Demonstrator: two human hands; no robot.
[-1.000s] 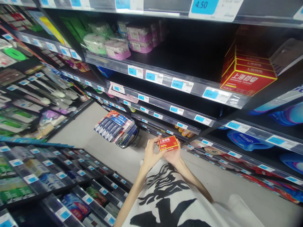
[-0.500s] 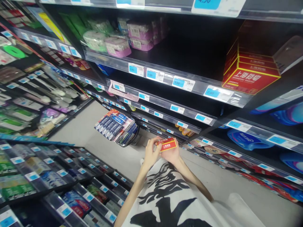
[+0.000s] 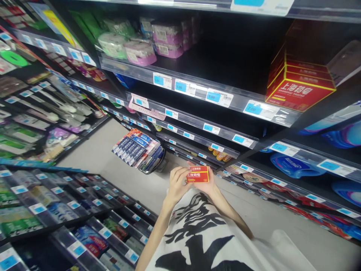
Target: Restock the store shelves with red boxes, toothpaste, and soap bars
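Note:
A small red soap box (image 3: 198,175) with yellow edges and white lettering is held in front of my body, its printed side facing me. My left hand (image 3: 177,181) has its fingers closed on the box's left end. Behind and under the right part sits my right hand (image 3: 209,185), curled around it, some of its fingers hidden by the box. Matching red soap boxes (image 3: 306,92) are stacked on the shelf up to the right, apart from my hands.
Shelves with a price-tag rail (image 3: 194,88) run along ahead of me. A basket of toothpaste boxes (image 3: 138,148) stands on the grey floor (image 3: 93,150). Wrapped pink packs (image 3: 141,52) sit on the upper shelf, blue bottles (image 3: 293,165) at right. Another rack (image 3: 76,210) stands at lower left.
The soap box has turned from a slant to nearly level, showing its front more squarely. My left hand has shifted slightly left and down, its fingers now over the box's end.

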